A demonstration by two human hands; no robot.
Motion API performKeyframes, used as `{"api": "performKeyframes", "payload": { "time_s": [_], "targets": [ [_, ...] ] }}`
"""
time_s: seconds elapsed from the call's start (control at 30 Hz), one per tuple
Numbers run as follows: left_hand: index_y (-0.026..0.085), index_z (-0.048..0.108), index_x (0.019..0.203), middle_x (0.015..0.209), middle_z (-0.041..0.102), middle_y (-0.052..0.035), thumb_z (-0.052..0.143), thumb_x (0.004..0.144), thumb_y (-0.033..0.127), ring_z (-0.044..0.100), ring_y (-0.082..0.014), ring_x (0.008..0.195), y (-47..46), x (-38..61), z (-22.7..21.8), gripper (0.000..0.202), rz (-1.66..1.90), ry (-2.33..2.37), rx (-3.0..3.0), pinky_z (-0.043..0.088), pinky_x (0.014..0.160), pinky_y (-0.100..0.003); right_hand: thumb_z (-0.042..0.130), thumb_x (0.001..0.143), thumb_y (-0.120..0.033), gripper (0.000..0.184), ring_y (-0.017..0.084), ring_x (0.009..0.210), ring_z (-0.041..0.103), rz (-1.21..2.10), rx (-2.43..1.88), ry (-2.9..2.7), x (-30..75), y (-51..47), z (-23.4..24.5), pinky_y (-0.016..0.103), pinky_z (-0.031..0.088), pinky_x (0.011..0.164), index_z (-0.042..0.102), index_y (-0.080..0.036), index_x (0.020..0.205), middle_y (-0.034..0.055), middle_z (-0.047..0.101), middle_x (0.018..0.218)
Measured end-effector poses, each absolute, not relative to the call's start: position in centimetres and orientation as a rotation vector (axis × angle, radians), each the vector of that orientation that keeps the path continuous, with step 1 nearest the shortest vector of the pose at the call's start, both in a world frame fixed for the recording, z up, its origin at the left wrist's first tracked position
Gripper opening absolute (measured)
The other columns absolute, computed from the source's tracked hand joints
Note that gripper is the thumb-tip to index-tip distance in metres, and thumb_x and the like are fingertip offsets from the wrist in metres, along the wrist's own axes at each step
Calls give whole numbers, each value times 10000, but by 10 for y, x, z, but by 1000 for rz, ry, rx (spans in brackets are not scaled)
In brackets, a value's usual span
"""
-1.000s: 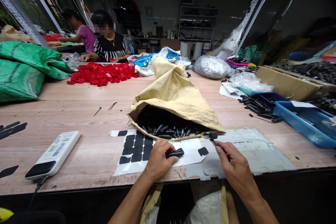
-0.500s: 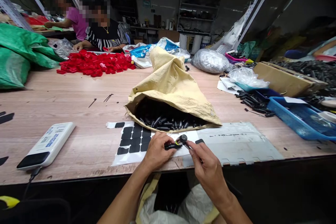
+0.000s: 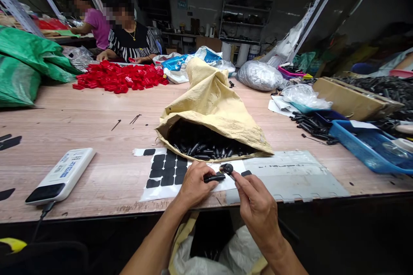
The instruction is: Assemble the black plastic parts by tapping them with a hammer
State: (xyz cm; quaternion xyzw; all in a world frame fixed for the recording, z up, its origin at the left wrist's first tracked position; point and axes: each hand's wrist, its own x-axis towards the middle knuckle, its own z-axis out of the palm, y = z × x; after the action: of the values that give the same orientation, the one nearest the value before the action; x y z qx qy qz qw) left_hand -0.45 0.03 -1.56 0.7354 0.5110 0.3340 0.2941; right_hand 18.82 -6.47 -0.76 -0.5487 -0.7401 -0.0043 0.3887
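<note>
My left hand [image 3: 194, 181] is closed around a slim black cylindrical piece [image 3: 215, 178], whose end sticks out to the right past the fingertips. In my right hand [image 3: 255, 195] is a small tool with a round black head [image 3: 226, 168] and a thin metal shaft, pinched between thumb and fingers. The head sits just above the tip of the black piece; I cannot tell whether they touch. Under both hands lies a white sheet with black square stickers [image 3: 167, 172]. Directly behind is a yellow woven sack [image 3: 209, 99], its mouth showing many similar black pieces.
A white power bank [image 3: 61, 176] with a cable stands at left. Red parts [image 3: 119, 76] are heaped at the back left, near two people. A blue tray [image 3: 364, 142] and black parts [image 3: 311, 126] occupy the right. Below the table edge, an open sack [image 3: 238, 249] hangs near my lap.
My right hand has turned the tool slightly, so its round head faces another way and less of the yellow-green part shows. The left hand keeps its hold. The view has shifted a little.
</note>
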Motion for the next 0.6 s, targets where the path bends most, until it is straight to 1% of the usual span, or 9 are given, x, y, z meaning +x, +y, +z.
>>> {"api": "performKeyframes", "payload": {
  "time_s": [0.17,0.3,0.4,0.6],
  "targets": [
    [229,719,819,864,689,-9,740,718,157,554,-227,928,1,-4,-16,125,895,1360,1986,412,836,-343,435,1002,-151,396,165,766,580,7,-1435,-1927,189,-65,-12,276,471,712,635,-274,1320,37,600,819],
    [223,703,853,882,685,-10,733,723,165,549,-227,930,1,-5,-14,145,876,1351,1990,405,839,-343,500,1003,-216,312,170,868,610,-25,-1467,-1813,209,-57,-10,276,477,795,658,-256,1268,42,652,916],
    [233,711,901,917,688,-12,714,769,206,544,-228,932,0,-8,-13,135,829,1317,1969,399,824,-344,532,995,-245,276,179,913,610,-80,-1507,-1811,239,-45,-15,291,470,850,675,-249,1231,39,666,952],
    [254,719,961,959,699,-12,638,866,284,542,-234,970,1,-12,-11,128,795,1248,1964,380,875,-369,562,969,-239,221,202,868,577,-307,-1587,-1895,283,-26,-40,321,451,821,719,-235,1124,37,655,891]
  ]
}}
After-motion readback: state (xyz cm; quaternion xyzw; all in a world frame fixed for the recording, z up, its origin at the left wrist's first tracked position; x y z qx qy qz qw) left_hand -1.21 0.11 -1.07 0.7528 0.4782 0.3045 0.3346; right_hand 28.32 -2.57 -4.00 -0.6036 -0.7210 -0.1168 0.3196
